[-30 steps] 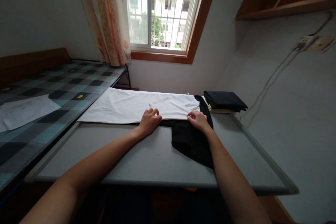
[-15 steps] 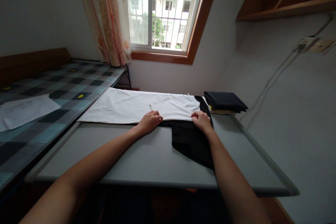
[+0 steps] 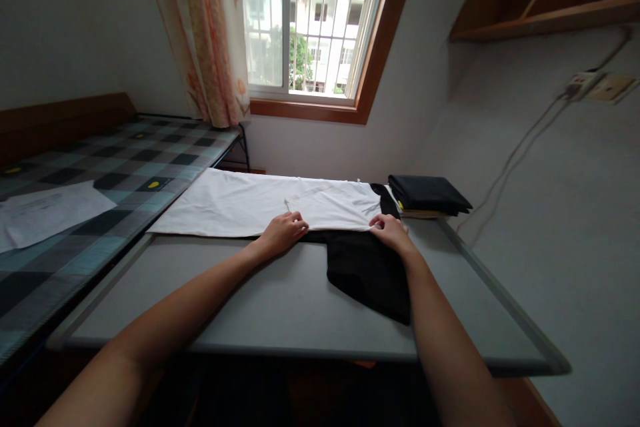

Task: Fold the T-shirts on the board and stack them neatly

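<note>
At far left, printed paper sheets lie on a checkered mattress with small yellow marks. Beyond it hangs a floral curtain, beside a barred window with a brown frame.

The black-and-white garment lies flat on the gray tabletop, its white part reaching from the table's left edge, close by the mattress, past both hands toward the right. The left hand touches the near edge of the white part around its middle, palm down, fingers curled and thumb close to them; whether cloth is pinched there cannot be told. The garment's black part shows along that edge and spreads toward the person between the hands and under the right forearm. The right hand is at the near edge by the garment's right end, fingers bent against the cloth; its grip cannot be made out either.

Just beyond the garment's right end sits a folded black item, with wall sockets and a cable farther right, below an open wooden shelf.
</note>
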Tool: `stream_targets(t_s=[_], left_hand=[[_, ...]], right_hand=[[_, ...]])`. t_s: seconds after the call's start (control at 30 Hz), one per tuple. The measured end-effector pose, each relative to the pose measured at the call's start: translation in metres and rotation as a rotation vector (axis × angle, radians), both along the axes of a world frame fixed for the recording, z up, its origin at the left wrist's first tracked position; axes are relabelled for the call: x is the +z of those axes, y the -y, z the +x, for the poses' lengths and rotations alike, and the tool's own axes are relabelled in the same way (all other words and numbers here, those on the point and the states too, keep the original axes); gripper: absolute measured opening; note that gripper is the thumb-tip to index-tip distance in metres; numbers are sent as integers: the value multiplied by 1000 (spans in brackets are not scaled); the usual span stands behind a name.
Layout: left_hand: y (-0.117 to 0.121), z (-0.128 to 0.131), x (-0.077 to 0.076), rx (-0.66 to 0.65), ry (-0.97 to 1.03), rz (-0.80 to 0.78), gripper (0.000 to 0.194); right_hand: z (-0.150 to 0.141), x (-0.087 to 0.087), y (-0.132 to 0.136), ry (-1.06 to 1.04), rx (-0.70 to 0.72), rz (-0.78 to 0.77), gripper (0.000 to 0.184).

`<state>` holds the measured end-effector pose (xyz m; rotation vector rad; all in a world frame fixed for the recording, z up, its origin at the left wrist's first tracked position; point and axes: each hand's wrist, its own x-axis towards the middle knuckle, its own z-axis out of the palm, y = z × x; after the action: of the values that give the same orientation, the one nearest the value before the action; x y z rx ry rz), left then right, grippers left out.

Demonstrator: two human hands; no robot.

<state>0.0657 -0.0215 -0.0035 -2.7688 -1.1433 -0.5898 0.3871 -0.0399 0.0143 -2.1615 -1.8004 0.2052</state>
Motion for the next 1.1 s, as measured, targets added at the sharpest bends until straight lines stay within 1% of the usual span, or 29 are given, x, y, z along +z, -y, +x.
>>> stream_targets(t_s=[0.1,0.27,0.37,0.47,0.53,0.67,0.73,0.83,0.93,1.1], left_hand=[[3,0,6,15,-64,-7,27],[10,0,18,39,-205,29,22],[13,1,20,86,-185,8,20],[14,2,20,154,-136,-13,16],[13,3,19,185,-128,-14,15],[11,3,16,211,-106,12,16],[10,2,15,220,-100,21,16],[9,0,12,228,-113,7,16],[8,0,9,208,-121,-46,22],[5,0,7,161,-124,-109,24]], right_hand=[[1,-1,-1,-13,7,-2,22],[4,-3,-3,-28,-7,-19,22],[5,-4,-4,-37,1,-23,21],[5,-4,-4,-30,8,-17,20],[4,-3,-4,-17,-1,20,20],[2,1,-2,4,-21,176,21],[1,2,-2,5,-20,210,21],[2,-1,-2,9,10,118,18],[3,-5,-3,9,42,25,19],[2,-7,-4,45,17,22,21]])
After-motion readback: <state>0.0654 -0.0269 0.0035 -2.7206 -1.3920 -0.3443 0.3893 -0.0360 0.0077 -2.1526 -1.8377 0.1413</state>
